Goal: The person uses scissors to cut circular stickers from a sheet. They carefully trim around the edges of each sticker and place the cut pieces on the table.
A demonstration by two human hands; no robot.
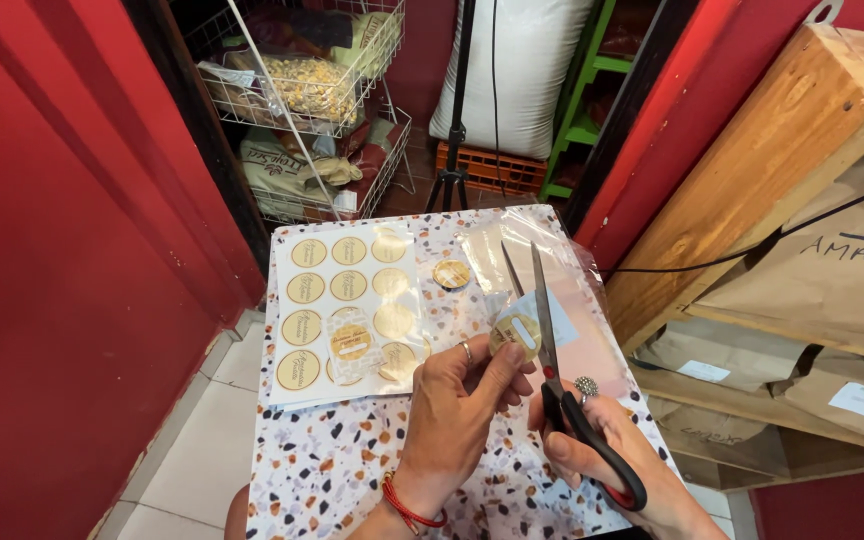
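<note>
**Cutting out a gold sticker**

Nearest of all: two hands low over a speckled counter (322,470). Left hand (452,410), with a red string at the wrist and a ring on one finger, grip closed on a round gold sticker (515,333), pinched by the fingertips and held up just above the counter. Right hand (612,450), grip wrapped through the black handles of the scissors (550,350). Blades spread apart, points aimed away, one blade right beside the sticker's edge.

Further off on the counter: a white sheet of gold stickers (337,300) in rows, with some already gone. On top of that sheet, a small clear bag (352,342) with a sticker on it. One loose gold sticker (451,273) lying alone past the sheet. A clear plastic sheet (572,270) spread under the scissors.

Behind it all: a wire rack (302,100) full of food bags, red walls, and a wooden crate (752,170) on the right.

Could go wrong, maybe: left fingertips very near the blade, so a quick snip could nick a finger. Could also cut into the gold circle if the sticker tips or slips in the pinch
</note>
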